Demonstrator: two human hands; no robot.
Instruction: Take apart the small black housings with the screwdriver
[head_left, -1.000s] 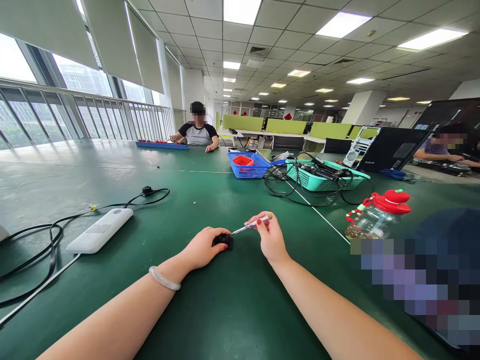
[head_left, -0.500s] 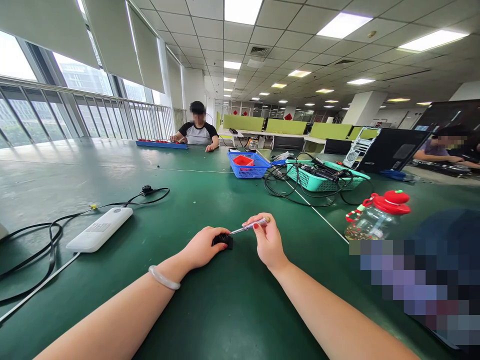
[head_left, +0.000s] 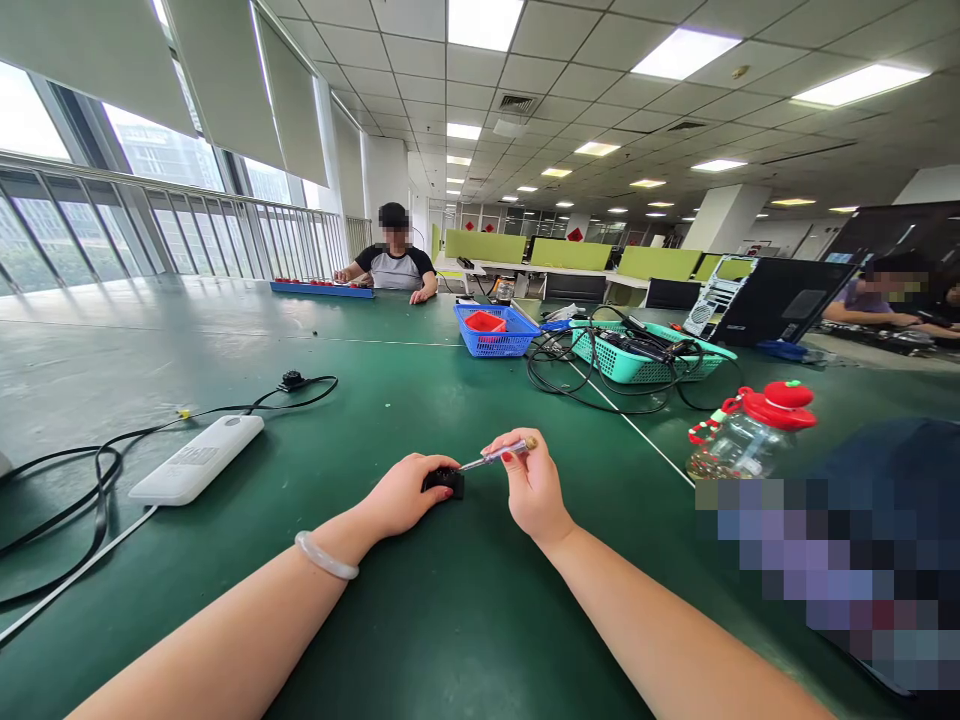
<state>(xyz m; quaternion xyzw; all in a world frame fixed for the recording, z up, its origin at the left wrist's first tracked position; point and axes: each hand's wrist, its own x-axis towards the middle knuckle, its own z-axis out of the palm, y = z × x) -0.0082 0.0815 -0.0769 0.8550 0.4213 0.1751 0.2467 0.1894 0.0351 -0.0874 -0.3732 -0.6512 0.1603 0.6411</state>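
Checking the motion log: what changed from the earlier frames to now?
Right hand shifted slightly left; the screwdriver went with it, handle end slightly lower. Nothing grasped or released. Unchanged: left hand holding the black part.

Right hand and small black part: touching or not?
Apart. The head view shows green tabletop between the right hand and the black part; the screwdriver points across that gap.

You are wearing a smooth, rounded, milky-white bangle [head_left: 325,559] around the wrist of your left hand [head_left: 401,497]. Red nail polish [head_left: 449,492] is showing on that hand and your right hand [head_left: 536,497]; both forearms [head_left: 217,625] are showing bare.
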